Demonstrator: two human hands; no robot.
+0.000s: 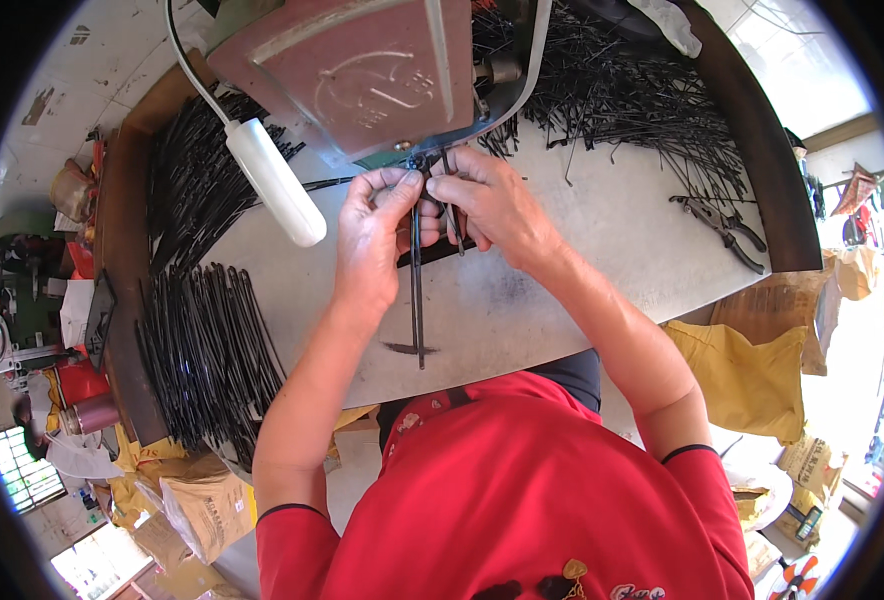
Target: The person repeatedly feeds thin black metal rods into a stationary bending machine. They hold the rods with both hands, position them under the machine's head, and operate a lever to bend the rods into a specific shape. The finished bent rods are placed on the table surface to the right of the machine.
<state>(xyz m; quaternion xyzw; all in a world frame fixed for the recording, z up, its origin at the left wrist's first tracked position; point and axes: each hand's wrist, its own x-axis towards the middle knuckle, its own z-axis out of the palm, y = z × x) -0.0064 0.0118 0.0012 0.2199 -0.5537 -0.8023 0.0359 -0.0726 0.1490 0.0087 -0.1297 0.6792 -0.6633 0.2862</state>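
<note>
My left hand [374, 222] is closed, thumb and forefinger pinching the upper end of a thin black metal rod assembly [417, 300]. Two narrow, side-by-side lengths of it run down from the fingers toward my body. Close beside it, my right hand [497, 205] is also closed, fingers pinched round a short thin dark piece [459, 240] that pokes out below them. Both hands meet just under the head of a reddish-brown machine [362, 75]. Fingers and machine partly hide the point where the rods come together.
Black rods lie in a neat bundle [212, 350] at left, with looser heaps at far left [197, 190] and far right [632, 90]. A white tube lamp [277, 185] hangs left of the machine. Pliers [724, 228] rest on the metal table [552, 310], whose raised brown border [777, 170] edges the right side.
</note>
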